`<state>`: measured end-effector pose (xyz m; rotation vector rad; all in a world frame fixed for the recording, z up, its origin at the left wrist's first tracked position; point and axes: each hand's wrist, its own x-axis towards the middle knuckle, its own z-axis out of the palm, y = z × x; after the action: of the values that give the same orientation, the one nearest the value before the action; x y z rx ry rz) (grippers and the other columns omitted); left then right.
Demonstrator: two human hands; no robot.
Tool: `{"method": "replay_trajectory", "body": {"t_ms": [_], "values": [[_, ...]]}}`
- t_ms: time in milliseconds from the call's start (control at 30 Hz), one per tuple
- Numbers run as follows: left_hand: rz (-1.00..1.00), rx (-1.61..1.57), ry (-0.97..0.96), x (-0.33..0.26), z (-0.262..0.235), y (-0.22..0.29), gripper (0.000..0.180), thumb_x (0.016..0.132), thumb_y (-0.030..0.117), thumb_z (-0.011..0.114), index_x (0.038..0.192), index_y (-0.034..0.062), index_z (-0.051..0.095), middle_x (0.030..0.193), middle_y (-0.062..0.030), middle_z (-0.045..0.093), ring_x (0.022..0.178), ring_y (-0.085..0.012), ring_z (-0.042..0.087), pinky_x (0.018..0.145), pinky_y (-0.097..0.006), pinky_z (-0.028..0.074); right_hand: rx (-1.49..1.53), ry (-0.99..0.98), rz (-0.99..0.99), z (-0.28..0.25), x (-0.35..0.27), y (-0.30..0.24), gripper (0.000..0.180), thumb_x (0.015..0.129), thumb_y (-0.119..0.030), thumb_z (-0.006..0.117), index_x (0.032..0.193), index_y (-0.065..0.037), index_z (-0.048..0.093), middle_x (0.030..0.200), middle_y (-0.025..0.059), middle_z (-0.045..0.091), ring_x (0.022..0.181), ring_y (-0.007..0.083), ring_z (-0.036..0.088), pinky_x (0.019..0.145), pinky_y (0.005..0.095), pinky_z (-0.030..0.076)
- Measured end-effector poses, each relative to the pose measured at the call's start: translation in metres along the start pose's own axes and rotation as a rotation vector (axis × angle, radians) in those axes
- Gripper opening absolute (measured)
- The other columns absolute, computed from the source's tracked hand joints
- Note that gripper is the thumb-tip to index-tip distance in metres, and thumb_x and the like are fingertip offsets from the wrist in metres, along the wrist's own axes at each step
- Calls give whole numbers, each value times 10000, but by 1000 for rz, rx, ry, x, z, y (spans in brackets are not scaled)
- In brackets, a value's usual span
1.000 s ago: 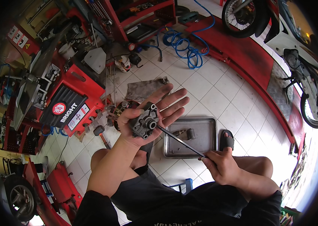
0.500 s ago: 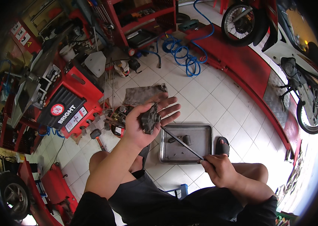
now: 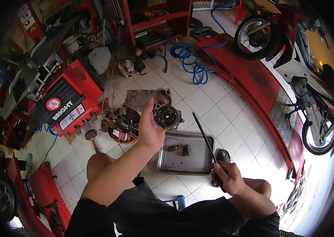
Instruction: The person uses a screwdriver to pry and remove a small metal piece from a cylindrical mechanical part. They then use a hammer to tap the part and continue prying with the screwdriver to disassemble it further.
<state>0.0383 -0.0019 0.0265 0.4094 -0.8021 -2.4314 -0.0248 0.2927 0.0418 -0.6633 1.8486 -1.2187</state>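
Observation:
A round, dark metal motor part [image 3: 167, 117] with lugs on its rim is held by my left hand [image 3: 150, 128]. Its open face, with small fittings inside, is turned up toward me. My right hand [image 3: 229, 178] grips a long, thin, dark rod-shaped tool [image 3: 203, 136]; its grip end is hidden in the fist. The tool's tip points up and away, apart from the motor part. Below both hands, a grey metal tray [image 3: 200, 164] on the floor holds a dark short cylinder [image 3: 186, 150] and a smaller dark part [image 3: 173, 148].
Left of the tray stand a round container of tools [image 3: 125, 132], a hammer [image 3: 91, 135] and a red machine [image 3: 78, 96]. A grey cloth [image 3: 145, 98] lies beyond. Blue hose [image 3: 199, 73] coils beside a red platform [image 3: 250, 65]; a motorcycle [image 3: 299, 85] is at right.
My left hand has turned the motor part so its open face shows. The tool in my right hand has swung more upright, its tip now away from the part.

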Motion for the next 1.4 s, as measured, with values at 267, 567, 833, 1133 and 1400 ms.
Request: {"method": "replay_trajectory", "body": {"t_ms": [267,567,833,1133,1400], "values": [[202,135,-170,-10,3,-5,422,1074,411,441,1232,29,524,1120,-50,560,1009,-126,605,908,-302,519,215,-53,104,1,6,8,447,1119,-295,401,1055,84,628,690,68,574,562,118,539,529,261,456],[248,128,-179,-14,1,3,433,1074,397,438,1239,5,518,1159,-69,553,1015,-138,613,909,-309,525,72,-81,34,8,8,-3,411,1113,-244,419,1043,91,646,666,55,581,563,110,546,534,269,460],[181,171,-172,-17,-3,7,534,1055,490,425,1278,10,496,1158,-76,521,1063,-170,588,960,-361,493,-14,-89,-12,12,9,3,394,1107,-233,433,1049,78,667,651,49,592,553,108,555,544,272,457],[173,162,-172,-20,-2,12,534,1045,496,447,1276,18,507,1167,-74,525,1077,-178,583,984,-374,479,-39,-147,-42,13,9,-5,431,1117,-261,395,1016,78,642,701,63,594,597,117,567,567,269,475],[199,118,-148,-20,2,11,466,1061,441,448,1247,18,512,1143,-78,550,1018,-167,627,909,-346,530,15,-130,-44,13,9,-1,385,1107,-227,437,1065,84,661,664,50,593,561,104,549,556,264,462]]}}
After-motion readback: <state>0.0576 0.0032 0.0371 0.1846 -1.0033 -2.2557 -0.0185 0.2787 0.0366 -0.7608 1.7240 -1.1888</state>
